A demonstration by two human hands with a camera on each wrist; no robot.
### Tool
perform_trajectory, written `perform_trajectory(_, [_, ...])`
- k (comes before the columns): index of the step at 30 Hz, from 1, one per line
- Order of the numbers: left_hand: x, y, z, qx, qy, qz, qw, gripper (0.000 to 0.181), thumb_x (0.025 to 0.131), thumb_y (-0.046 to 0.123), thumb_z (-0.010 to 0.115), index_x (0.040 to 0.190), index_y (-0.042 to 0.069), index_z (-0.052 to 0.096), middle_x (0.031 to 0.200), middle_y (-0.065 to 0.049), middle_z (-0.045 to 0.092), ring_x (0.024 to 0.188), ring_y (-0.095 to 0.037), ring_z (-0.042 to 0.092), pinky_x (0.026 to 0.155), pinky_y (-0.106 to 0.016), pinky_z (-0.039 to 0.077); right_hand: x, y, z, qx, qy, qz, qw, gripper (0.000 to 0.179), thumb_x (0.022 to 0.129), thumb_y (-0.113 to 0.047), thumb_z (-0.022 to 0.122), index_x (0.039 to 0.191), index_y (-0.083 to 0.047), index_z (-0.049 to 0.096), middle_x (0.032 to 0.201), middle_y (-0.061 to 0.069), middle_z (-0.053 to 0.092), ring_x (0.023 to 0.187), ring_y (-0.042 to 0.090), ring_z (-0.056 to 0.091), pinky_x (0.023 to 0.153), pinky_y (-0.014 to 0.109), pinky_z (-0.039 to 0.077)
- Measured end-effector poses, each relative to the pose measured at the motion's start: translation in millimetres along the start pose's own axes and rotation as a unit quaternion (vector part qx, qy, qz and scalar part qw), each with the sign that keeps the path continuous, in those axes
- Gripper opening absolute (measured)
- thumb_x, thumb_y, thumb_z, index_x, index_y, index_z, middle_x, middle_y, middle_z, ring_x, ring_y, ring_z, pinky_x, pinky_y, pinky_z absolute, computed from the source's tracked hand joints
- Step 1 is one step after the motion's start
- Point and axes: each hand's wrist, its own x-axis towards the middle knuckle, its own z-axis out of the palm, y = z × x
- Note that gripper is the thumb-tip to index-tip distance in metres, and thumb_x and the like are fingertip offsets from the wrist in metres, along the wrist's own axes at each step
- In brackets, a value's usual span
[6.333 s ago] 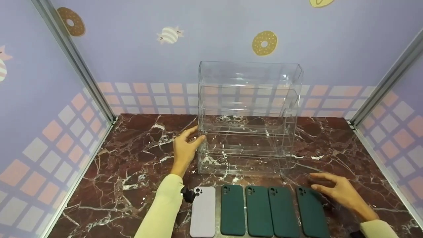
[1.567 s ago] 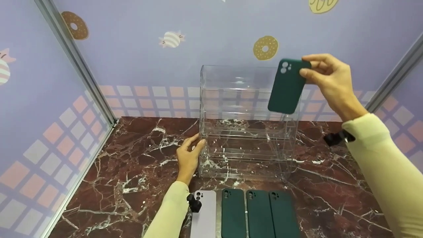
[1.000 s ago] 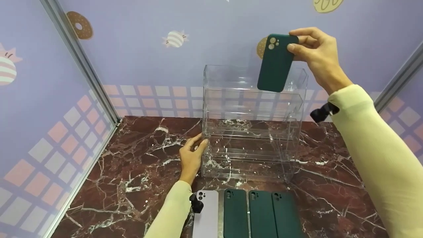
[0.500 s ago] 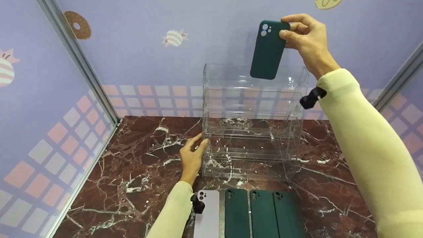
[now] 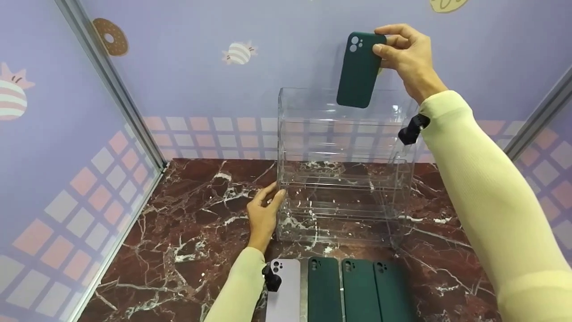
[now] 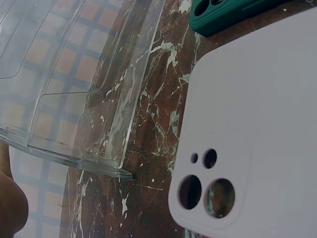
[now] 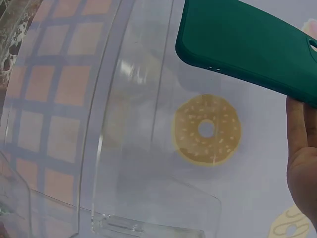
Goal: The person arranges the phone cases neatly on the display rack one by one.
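My right hand [image 5: 409, 53] pinches a dark green phone case [image 5: 359, 74] by its upper right side, thumb in front. The case hangs slightly tilted, its lower end overlapping the top tier of a clear tiered acrylic rack [image 5: 344, 179] in the head view. In the right wrist view the green case [image 7: 247, 44] shows beside the rack's clear walls. My left hand [image 5: 263, 212] rests against the rack's left side, thumb at its front edge. In front of the rack lie a pale lilac phone case [image 5: 286, 290] and three dark green phone cases [image 5: 324, 290], camera cutouts toward the rack.
The rack stands on a dark red marble-patterned tabletop [image 5: 187, 250]. A lilac patterned wall [image 5: 187, 67] rises behind it, with side panels and metal posts [image 5: 120, 103] at both corners.
My right hand has picked up the rightmost green phone case from the row, raised it, and carried it leftward over the rack's top. The left hand stays at the rack's left side.
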Motion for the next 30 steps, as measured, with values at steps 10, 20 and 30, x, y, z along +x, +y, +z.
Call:
perform_trajectory(10, [0.8, 2.7, 2.3, -0.006, 0.006, 0.004, 1.0, 0.028, 0.092, -0.002, 0.081, 0.119, -0.008, 0.077, 0.107, -0.024, 0.073, 0.097, -0.038, 0.074, 0.079, -0.025, 0.06, 5.4, 7, 4, 0.028, -0.024, 0.045, 0.9983, 0.03, 0.091, 0.007, 0.08, 0.12, -0.001, 0.075, 0.1, 0.017, 0.073, 0.09, 0.03, 0.074, 0.078, 0.032, 0.062])
perform_trajectory(20, [0.4, 2.1, 0.7, -0.008, 0.001, -0.01, 0.9999, 0.029, 0.092, 0.0, 0.082, 0.121, -0.007, 0.077, 0.112, -0.027, 0.071, 0.095, -0.03, 0.075, 0.079, -0.024, 0.06, 3.9, 18, 6, 0.055, -0.017, 0.074, 0.9956, 0.032, 0.09, 0.007, 0.08, 0.121, -0.001, 0.074, 0.105, 0.017, 0.072, 0.094, 0.029, 0.073, 0.082, 0.033, 0.063])
perform_trajectory(30, [-1.8, 1.0, 0.7, 0.007, -0.004, -0.011, 0.9999, 0.029, 0.094, 0.003, 0.081, 0.122, -0.003, 0.077, 0.113, -0.027, 0.07, 0.1, -0.033, 0.073, 0.076, -0.023, 0.058, 4.9, 29, 12, 0.024, 0.001, 0.077, 0.9967, 0.035, 0.093, 0.006, 0.079, 0.126, -0.003, 0.074, 0.105, 0.015, 0.073, 0.095, 0.027, 0.072, 0.089, 0.035, 0.06])
